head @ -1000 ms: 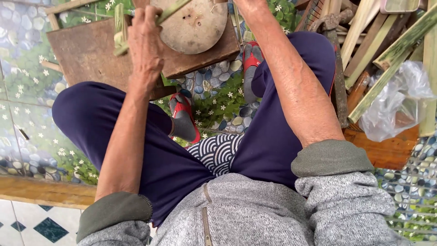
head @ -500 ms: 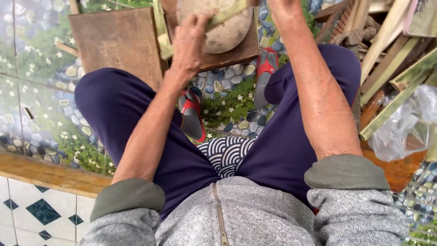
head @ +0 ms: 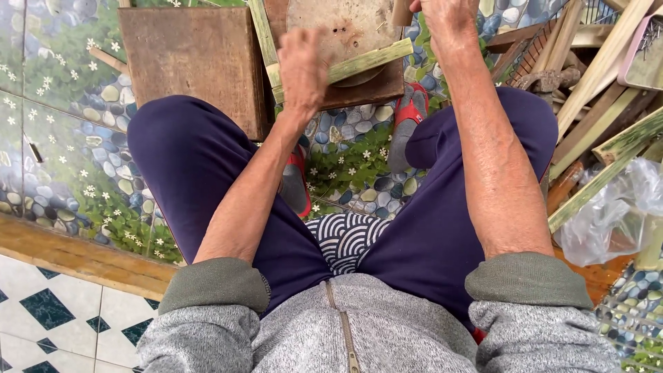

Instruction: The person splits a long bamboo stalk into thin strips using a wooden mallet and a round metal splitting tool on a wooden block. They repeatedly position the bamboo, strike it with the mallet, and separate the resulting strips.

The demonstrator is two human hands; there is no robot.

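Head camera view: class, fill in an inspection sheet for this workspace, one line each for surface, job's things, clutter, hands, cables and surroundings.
Surface: round worn wooden block resting on a brown board, above a pebble-and-flower patterned floor.
Job's things: green split bamboo strip lying across the block.
Clutter: second wooden board on the left; pile of bamboo strips and a clear plastic bag on the right.
Hands: left hand closed around the strip; right hand at the top edge, its grip cut off.
Cables: nothing seen.
Surroundings: red sandals on the feet, wooden ledge, white diamond tiles.
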